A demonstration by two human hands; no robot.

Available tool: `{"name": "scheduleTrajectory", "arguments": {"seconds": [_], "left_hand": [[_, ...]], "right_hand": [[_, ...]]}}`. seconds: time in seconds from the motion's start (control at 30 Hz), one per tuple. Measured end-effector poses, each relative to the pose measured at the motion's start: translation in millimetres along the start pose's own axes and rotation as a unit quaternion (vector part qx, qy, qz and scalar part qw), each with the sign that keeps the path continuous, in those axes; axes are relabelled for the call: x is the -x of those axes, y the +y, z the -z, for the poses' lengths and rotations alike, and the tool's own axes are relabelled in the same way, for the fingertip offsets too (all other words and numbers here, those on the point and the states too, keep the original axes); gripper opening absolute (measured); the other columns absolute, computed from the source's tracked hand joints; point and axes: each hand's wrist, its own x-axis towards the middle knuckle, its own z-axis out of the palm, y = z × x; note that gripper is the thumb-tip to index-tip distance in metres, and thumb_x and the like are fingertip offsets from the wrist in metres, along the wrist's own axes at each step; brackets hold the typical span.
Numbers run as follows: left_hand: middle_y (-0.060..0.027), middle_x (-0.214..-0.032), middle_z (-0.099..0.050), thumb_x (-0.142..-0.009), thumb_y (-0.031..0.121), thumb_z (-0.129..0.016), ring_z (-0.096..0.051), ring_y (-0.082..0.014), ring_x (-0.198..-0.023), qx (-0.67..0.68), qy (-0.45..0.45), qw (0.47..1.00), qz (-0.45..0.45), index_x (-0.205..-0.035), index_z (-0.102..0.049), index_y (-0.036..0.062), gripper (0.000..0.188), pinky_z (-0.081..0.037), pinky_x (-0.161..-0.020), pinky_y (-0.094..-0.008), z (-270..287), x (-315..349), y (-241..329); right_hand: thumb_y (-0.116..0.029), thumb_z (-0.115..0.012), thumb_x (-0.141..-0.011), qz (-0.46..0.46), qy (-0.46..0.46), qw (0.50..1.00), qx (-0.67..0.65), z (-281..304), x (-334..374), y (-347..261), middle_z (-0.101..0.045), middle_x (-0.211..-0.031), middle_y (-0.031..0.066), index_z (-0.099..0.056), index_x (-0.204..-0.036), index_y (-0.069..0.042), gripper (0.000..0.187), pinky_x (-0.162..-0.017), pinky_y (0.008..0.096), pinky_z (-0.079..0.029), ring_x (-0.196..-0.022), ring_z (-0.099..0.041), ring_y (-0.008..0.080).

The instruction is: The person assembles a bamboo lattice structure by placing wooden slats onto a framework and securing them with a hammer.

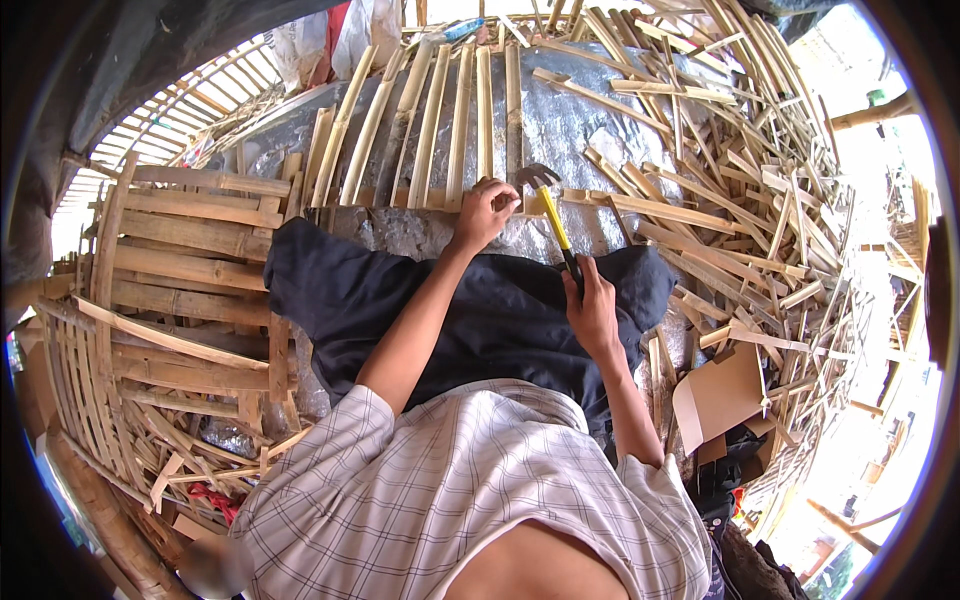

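Head view: at left, a panel (190,233) of rounded, jointed bamboo strips; next, straight pale slats (428,125) lie spaced over a crinkled silver sheet (585,120). By their near ends the left hand (487,213) curls, fingertips drawn together; whether they pinch anything cannot be told. Beside it, the right hand (594,305) grips the black handle of a yellow-shafted claw hammer (553,215), head up near the left fingers. Rightward, splintery strips heap up (740,200), their outer edge fading into glare; silver sheet shows between slats and heap.
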Motion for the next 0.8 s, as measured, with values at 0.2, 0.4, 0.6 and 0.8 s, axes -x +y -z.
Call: {"name": "scheduleTrajectory", "arguments": {"seconds": [0.2,0.4,0.6,0.8], "left_hand": [[-0.0049,-0.094,-0.071,-0.089,0.008,-0.077,-0.065,-0.0141,-0.077,-0.021,-0.010,0.999,0.043,-0.097,-0.071,0.0037,0.011,-0.053,-0.070,-0.0288,1,3,-2],[-0.0060,-0.090,-0.069,-0.088,0.010,-0.078,-0.064,-0.0155,-0.077,-0.024,-0.023,0.999,0.028,-0.098,-0.071,0.0019,0.015,-0.052,-0.071,-0.0308,2,1,-1],[-0.0106,-0.089,-0.069,-0.084,0.007,-0.078,-0.068,-0.0247,-0.079,-0.074,-0.050,0.996,0.005,-0.099,-0.067,0.0000,0.020,-0.054,-0.074,-0.0372,13,-6,3],[-0.0144,-0.120,-0.066,-0.083,0.014,-0.080,-0.063,-0.0333,-0.112,-0.125,-0.123,0.984,-0.009,-0.120,-0.062,0.0070,0.042,-0.050,-0.096,-0.0452,25,-17,9]], "right_hand": [[-0.002,-0.061,-0.098,-0.001,-0.027,0.999,0.022,-3,1,6,-0.062,-0.085,0.0313,-0.051,-0.119,0.005,0.024,-0.066,0.0524,-0.047,-0.080,-0.060,0.0527],[-0.003,-0.061,-0.098,-0.007,0.025,1.000,-0.001,-7,2,-1,-0.061,-0.085,0.0316,-0.051,-0.118,0.005,0.023,-0.066,0.0543,-0.046,-0.079,-0.060,0.0530],[-0.002,-0.061,-0.098,-0.014,-0.021,1.000,0.003,-14,5,8,-0.061,-0.082,0.0307,-0.052,-0.120,0.005,0.025,-0.064,0.0515,-0.046,-0.078,-0.060,0.0521],[-0.003,-0.063,-0.097,-0.035,0.015,0.998,-0.047,-16,12,-1,-0.061,-0.080,0.0295,-0.055,-0.120,0.006,0.026,-0.063,0.0483,-0.047,-0.076,-0.060,0.0517]]}}
